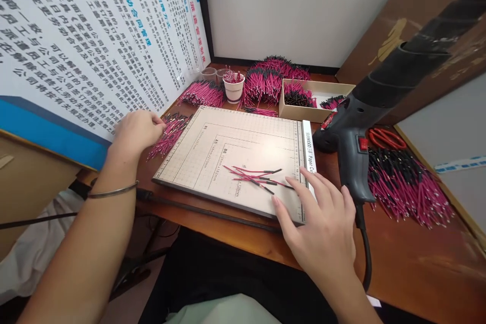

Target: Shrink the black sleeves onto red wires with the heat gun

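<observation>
My left hand (136, 131) reaches over a loose pile of pink wires (169, 136) at the left edge of the paper cutter board (212, 152), fingertips curled among the wires; whether it grips any is hidden. My right hand (322, 223) lies flat with fingers spread on the board's near right corner, fingertips touching a few pink wires with black ends (258, 176) lying crossed on the board. A silver bangle sits on my left wrist.
A dark heat gun (353, 147) stands right of the board, its cord running off the desk's front. A large wire heap (406, 187) lies at right, red scissors (385, 137) behind. A cardboard box (304, 109), a paper cup (233, 88) and more bundles sit at back.
</observation>
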The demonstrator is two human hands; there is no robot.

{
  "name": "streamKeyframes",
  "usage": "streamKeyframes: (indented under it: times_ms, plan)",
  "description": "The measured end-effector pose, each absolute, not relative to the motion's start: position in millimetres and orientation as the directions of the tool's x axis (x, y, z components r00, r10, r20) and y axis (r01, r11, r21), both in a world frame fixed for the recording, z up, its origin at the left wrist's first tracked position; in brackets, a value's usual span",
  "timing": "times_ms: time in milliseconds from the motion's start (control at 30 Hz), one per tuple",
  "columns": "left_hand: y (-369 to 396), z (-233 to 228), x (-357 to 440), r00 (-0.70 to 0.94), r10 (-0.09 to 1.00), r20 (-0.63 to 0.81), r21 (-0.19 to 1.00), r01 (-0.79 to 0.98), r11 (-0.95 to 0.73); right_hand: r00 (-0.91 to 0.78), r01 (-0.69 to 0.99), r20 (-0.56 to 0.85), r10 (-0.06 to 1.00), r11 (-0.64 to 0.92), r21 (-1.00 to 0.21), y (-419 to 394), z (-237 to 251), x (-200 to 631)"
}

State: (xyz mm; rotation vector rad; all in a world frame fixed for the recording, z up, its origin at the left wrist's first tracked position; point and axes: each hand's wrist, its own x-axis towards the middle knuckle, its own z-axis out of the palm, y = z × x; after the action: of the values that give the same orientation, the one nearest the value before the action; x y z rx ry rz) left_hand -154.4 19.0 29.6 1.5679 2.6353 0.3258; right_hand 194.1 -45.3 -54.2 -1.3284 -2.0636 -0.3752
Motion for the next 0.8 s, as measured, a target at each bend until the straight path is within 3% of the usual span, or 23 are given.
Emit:
streamKeyframes:
  times_ms: [200, 433, 500, 567, 633, 700, 800]
  plan:
    - [23.8, 12.0, -165.9, -0.476, 0.879, 0.026, 0.189, 0.866, 0.463, -0.268, 0.892, 0.64, 0.72, 0.436, -0.116, -46.4, -53.7, 193.8]
    - [13.4, 29.8, -131.2, -0.41, 0.911, 0.043, 0.207, 0.896, 0.393, -0.229, 0.874, 0.65, 0.724, 0.447, -0.191, -47.8, -53.4, 193.7]
    - [5.4, 31.3, -107.8, -0.284, 0.937, 0.201, 0.341, 0.917, 0.205, -0.19, 0.85, 0.689, 0.699, 0.468, -0.241, -48.1, -53.9, 194.6]
    - [-3.5, 27.3, -83.2, -0.042, 0.947, 0.32, 0.452, 0.885, -0.114, -0.157, 0.834, 0.713, 0.684, 0.478, -0.275, -48.5, -54.2, 195.6]
    - [-11.4, 19.3, -61.9, 0.255, 0.915, 0.311, 0.487, 0.784, -0.384, -0.153, 0.836, 0.705, 0.693, 0.471, -0.282, -48.9, -54.0, 196.2]
    - [-16.8, 9.8, -46.5, 0.43, 0.858, 0.28, 0.508, 0.692, -0.513, -0.162, 0.842, 0.678, 0.717, 0.459, -0.284, -49.6, -53.3, 196.2]
    - [-19.3, -3.2, -34.1, 0.499, 0.83, 0.25, 0.488, 0.675, -0.553, -0.16, 0.844, 0.662, 0.733, 0.449, -0.293, -50.6, -51.9, 195.2]
